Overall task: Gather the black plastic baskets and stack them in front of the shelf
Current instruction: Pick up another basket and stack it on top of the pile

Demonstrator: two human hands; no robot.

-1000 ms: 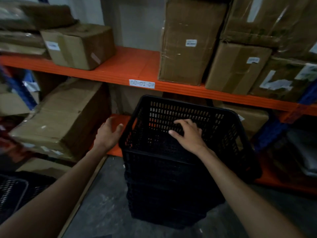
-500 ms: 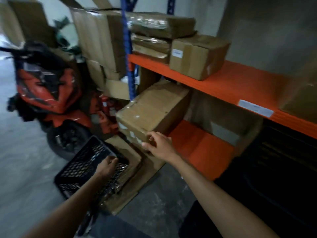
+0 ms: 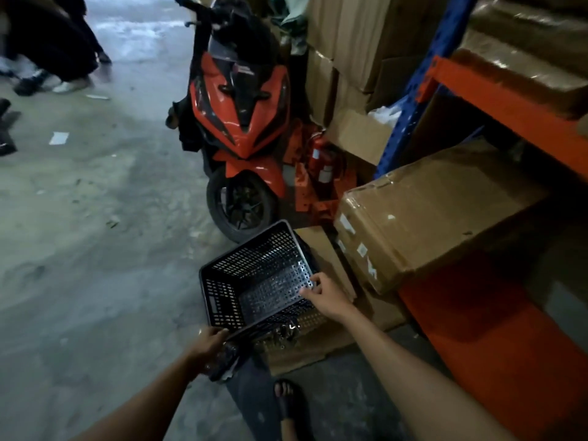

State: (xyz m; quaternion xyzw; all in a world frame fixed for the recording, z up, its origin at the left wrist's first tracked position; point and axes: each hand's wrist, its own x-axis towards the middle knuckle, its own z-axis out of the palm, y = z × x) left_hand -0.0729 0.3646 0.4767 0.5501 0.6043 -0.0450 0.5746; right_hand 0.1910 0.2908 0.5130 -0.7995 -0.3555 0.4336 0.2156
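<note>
A black perforated plastic basket (image 3: 251,281) lies on the floor beside flattened cardboard, tilted with its opening toward me. My left hand (image 3: 208,343) grips its near rim at the lower left corner. My right hand (image 3: 324,296) rests with spread fingers on the basket's right rim, and I cannot tell whether it grips. The orange shelf (image 3: 496,338) runs along the right. The stack of baskets seen earlier is out of view.
A red and black scooter (image 3: 241,122) is parked just behind the basket. A red fire extinguisher (image 3: 318,157) stands beside it. Brown cartons (image 3: 423,214) jut out from the lower shelf. Flattened cardboard (image 3: 318,338) lies under the basket. Another person's legs (image 3: 47,46) are at the far left. My sandalled foot (image 3: 286,396) is below.
My view swung left from the basket stack to the floor by the scooter. My left hand stayed on the lone basket's rim and my right hand moved from the carton onto its right rim.
</note>
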